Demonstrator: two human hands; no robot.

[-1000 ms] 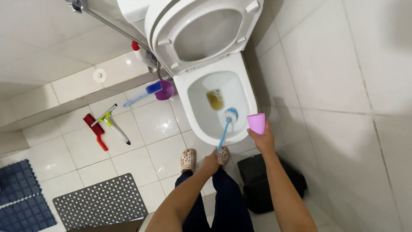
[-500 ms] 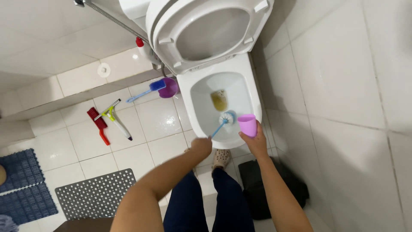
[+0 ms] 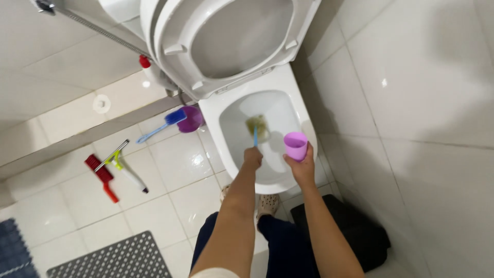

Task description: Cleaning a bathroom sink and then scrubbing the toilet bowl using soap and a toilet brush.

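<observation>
1. While the left hand (image 3: 252,157) is clenched round the thin blue plastic handle of the toilet brush (image 3: 255,136), the brush head sits down in the white ceramic toilet bowl (image 3: 242,110), against the yellowish patch at the bottom. From where I stand, short firm strokes right on that patch would serve best, with the handle kept steep so nothing flicks over the rim.
2. The right hand (image 3: 302,166) is closed round a small lilac plastic cup (image 3: 296,145), held upright just above the bowl's right rim. It looks wise to keep it level and over the bowl, clear of the brush handle.
3. The brush itself: slim blue shaft, head mostly hidden by the murky water, so I cannot tell its bristles' colour.
4. The white seat and lid (image 3: 229,38) stand raised against the cistern.
5. On the white tiled floor (image 3: 180,159) to the left lie a blue-handled brush in a purple holder (image 3: 188,119), a red scrubbing brush (image 3: 102,176) and a squeegee (image 3: 123,167); a grey perforated mat (image 3: 113,260) lies nearer.
</observation>
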